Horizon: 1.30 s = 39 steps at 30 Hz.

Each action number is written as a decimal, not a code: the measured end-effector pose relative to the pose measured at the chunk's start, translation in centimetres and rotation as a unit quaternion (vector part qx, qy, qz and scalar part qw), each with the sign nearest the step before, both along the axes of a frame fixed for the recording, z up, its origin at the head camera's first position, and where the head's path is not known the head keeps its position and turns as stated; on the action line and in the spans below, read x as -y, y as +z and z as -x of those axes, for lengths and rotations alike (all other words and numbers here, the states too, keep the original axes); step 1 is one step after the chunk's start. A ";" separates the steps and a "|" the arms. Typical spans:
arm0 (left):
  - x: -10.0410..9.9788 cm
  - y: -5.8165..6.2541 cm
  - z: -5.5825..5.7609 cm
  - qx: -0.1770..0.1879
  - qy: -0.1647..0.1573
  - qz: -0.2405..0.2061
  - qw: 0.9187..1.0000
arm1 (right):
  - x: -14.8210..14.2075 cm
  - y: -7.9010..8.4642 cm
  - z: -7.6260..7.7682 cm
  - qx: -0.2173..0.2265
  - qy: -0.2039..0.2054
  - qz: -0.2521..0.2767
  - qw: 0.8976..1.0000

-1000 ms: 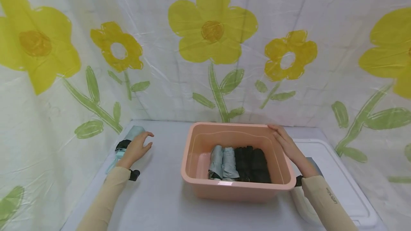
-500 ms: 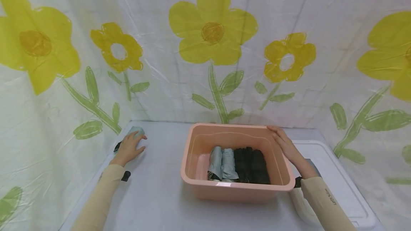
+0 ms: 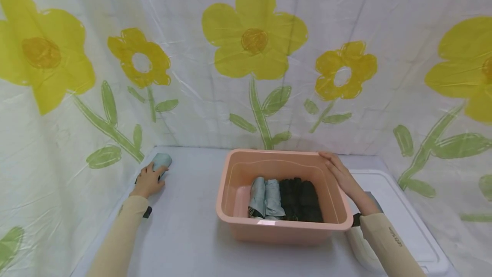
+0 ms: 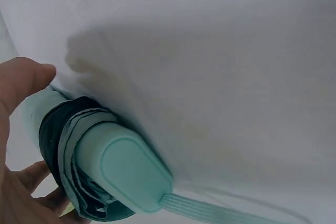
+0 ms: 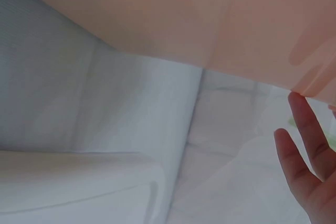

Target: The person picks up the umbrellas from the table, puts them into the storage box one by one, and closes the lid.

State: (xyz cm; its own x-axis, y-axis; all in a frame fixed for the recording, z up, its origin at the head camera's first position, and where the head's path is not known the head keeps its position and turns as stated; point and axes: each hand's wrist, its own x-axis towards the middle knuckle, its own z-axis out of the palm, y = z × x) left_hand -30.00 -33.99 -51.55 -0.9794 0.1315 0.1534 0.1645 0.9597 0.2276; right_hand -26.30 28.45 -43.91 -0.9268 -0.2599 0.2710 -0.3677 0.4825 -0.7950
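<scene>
My left hand [image 3: 148, 182] is at the table's left edge, spread over a light teal folded umbrella [image 3: 162, 160]. The left wrist view shows the umbrella's rounded handle [image 4: 131, 171], its wrist strap and dark-lined folds. My thumb stands just off one side of it; the fingers lie along the other. My right hand [image 3: 341, 175] rests with extended fingers on the right rim of a pink plastic bin [image 3: 284, 233]. Two light blue rolled bundles [image 3: 265, 198] and dark ones [image 3: 301, 200] lie side by side in the bin. In the right wrist view, fingertips [image 5: 296, 98] meet the bin's edge.
A white lid [image 3: 407, 217] lies on the table right of the bin, partly under my right arm, with a grey-blue item [image 3: 373, 200] on it. A flowered curtain [image 3: 215, 110] hangs behind the table and along both sides.
My left hand has moved left and down onto the umbrella, covering more of it. The right hand stays on the bin's rim, and the bin's contents look the same.
</scene>
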 end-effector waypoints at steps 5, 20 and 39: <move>0.2 0.3 0.5 0.023 0.001 0.005 1.000 | -0.2 -0.2 -0.1 -0.019 -0.001 -0.006 1.000; -0.8 0.9 1.9 0.069 0.038 0.039 0.996 | 1.1 3.2 -2.8 -0.009 0.003 -0.021 1.000; -1.0 2.1 1.7 0.078 0.064 -0.014 0.995 | -0.2 0.1 0.2 0.005 0.007 -0.011 1.000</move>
